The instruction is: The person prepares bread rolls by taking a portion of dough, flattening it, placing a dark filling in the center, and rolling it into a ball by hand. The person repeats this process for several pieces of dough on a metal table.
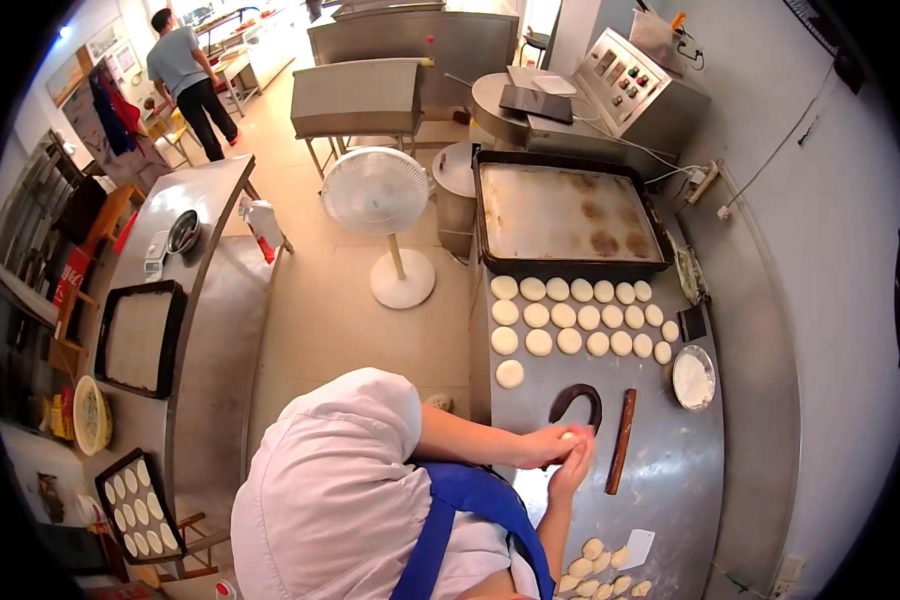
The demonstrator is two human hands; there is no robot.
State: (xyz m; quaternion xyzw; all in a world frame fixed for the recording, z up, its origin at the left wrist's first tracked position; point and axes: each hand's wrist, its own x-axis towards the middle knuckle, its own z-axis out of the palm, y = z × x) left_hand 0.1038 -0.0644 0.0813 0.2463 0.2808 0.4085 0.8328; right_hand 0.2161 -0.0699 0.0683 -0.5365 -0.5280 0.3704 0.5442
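Observation:
My left hand and my right hand meet over the steel table, cupped around a small pale dough piece. Just beyond them lies a dark horseshoe-shaped tool. A wooden rolling pin lies to the right. Farther along the table, flat round dough discs sit in three rows, with one single disc nearer to me. A heap of raw dough lumps and a white scraper lie at the near end.
A small metal dish of flour sits at the table's right edge. A large dark baking tray lies beyond the discs. A white floor fan stands in the aisle. A left table carries trays. A person stands far back.

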